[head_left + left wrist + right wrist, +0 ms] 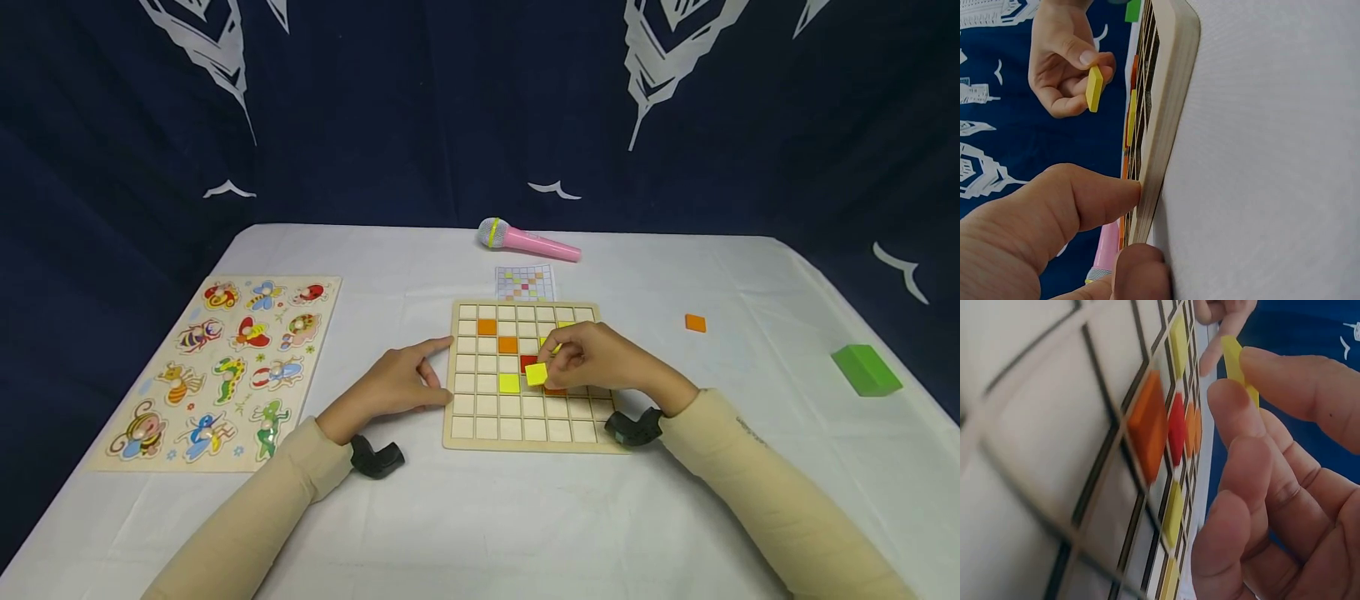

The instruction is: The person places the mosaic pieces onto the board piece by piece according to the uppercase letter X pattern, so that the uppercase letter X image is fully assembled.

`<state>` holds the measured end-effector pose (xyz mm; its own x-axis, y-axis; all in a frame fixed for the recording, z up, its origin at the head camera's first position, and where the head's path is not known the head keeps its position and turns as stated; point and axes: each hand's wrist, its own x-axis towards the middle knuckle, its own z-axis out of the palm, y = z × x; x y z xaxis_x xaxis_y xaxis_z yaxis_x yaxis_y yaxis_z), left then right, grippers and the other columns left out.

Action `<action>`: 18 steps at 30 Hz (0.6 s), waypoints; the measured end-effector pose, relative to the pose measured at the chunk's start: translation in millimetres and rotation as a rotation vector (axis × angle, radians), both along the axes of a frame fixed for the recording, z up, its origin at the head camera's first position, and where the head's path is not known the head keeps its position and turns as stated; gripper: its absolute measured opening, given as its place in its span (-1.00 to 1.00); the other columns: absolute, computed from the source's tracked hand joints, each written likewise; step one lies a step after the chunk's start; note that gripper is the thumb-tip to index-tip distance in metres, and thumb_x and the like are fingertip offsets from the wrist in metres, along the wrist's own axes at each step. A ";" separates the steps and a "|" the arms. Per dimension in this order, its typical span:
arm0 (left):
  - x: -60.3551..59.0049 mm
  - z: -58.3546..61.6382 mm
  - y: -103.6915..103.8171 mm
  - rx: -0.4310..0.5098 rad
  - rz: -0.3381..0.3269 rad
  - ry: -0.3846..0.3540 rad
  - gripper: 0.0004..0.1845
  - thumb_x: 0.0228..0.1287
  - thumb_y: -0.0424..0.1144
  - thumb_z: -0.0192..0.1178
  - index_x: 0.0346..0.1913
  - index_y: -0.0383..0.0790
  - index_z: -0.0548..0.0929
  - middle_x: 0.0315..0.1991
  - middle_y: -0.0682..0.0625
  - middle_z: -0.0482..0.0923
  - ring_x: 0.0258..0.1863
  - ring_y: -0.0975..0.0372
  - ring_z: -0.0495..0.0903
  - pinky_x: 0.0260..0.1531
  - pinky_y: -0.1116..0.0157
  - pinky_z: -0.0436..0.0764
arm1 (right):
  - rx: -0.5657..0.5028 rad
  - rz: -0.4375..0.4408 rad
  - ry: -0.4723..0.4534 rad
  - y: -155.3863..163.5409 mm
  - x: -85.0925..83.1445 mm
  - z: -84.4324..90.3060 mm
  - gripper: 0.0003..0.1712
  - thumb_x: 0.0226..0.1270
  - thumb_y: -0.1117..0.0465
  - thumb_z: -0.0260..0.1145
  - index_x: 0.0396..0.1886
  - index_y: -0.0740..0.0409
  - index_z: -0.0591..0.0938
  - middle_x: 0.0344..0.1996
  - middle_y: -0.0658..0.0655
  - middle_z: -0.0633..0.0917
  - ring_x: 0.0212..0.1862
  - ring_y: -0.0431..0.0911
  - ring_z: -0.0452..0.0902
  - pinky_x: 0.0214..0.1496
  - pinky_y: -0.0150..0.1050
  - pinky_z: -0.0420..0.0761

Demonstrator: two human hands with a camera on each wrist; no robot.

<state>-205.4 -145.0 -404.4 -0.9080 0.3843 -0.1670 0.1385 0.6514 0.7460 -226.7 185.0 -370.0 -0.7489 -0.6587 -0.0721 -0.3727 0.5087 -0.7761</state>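
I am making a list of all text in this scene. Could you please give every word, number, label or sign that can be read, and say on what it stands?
No text can be read in any view.
The right sleeve carries a small dark mark, too small to read.
The pattern card shows only coloured squares.
The animal puzzle board shows only pictures.
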 end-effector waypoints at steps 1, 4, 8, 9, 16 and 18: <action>-0.1 0.1 -0.1 -0.001 0.000 -0.002 -0.06 0.16 -0.26 0.52 0.63 -0.27 0.39 -0.34 -0.01 0.67 -0.59 0.22 0.62 -0.46 0.28 0.50 | -0.007 0.004 -0.005 -2.3 0.3 -0.1 -0.81 0.34 0.41 0.48 -0.08 0.29 0.74 -0.39 -0.01 0.82 -0.38 -0.14 0.58 -0.21 -0.31 0.56; 0.0 0.4 -0.3 -0.003 0.000 -0.002 -0.06 0.16 -0.26 0.51 0.63 -0.27 0.40 -0.34 -0.01 0.67 -0.60 0.23 0.63 -0.46 0.29 0.50 | -0.014 0.007 -0.015 -9.2 1.5 0.1 -0.81 0.31 0.42 0.49 -0.10 0.29 0.73 -0.40 0.00 0.82 -0.38 -0.13 0.60 -0.21 -0.32 0.57; 0.3 0.7 -0.5 -0.004 -0.002 0.002 -0.07 0.16 -0.27 0.51 0.63 -0.27 0.40 -0.34 -0.01 0.67 -0.61 0.24 0.61 -0.47 0.29 0.49 | -0.015 0.001 -0.037 -18.1 3.4 0.0 -0.80 0.28 0.42 0.53 -0.13 0.30 0.73 -0.42 -0.01 0.81 -0.37 -0.13 0.64 -0.19 -0.33 0.62; 0.4 0.8 -0.5 -0.003 -0.003 0.002 -0.06 0.16 -0.27 0.51 0.63 -0.27 0.40 -0.34 -0.01 0.67 -0.61 0.24 0.61 -0.47 0.29 0.49 | -0.016 -0.001 -0.044 -20.2 4.0 -0.2 -0.80 0.27 0.42 0.54 -0.13 0.30 0.73 -0.42 0.00 0.81 -0.37 -0.13 0.65 -0.17 -0.34 0.63; 0.4 0.7 -0.5 -0.003 -0.009 0.008 -0.06 0.16 -0.26 0.51 0.63 -0.28 0.39 -0.34 -0.01 0.67 -0.59 0.25 0.62 -0.47 0.30 0.50 | 0.010 0.004 -0.048 -34.7 8.0 0.7 -0.79 0.24 0.38 0.60 -0.18 0.27 0.75 -0.46 -0.04 0.77 -0.37 -0.17 0.63 -0.16 -0.32 0.62; 0.4 0.5 -0.5 -0.003 -0.009 0.007 -0.06 0.16 -0.26 0.51 0.63 -0.28 0.39 -0.34 -0.01 0.67 -0.60 0.25 0.61 -0.47 0.30 0.49 | 0.019 0.009 -0.044 -38.7 8.8 0.9 -0.79 0.23 0.37 0.61 -0.19 0.27 0.75 -0.46 -0.05 0.77 -0.36 -0.19 0.64 -0.13 -0.30 0.63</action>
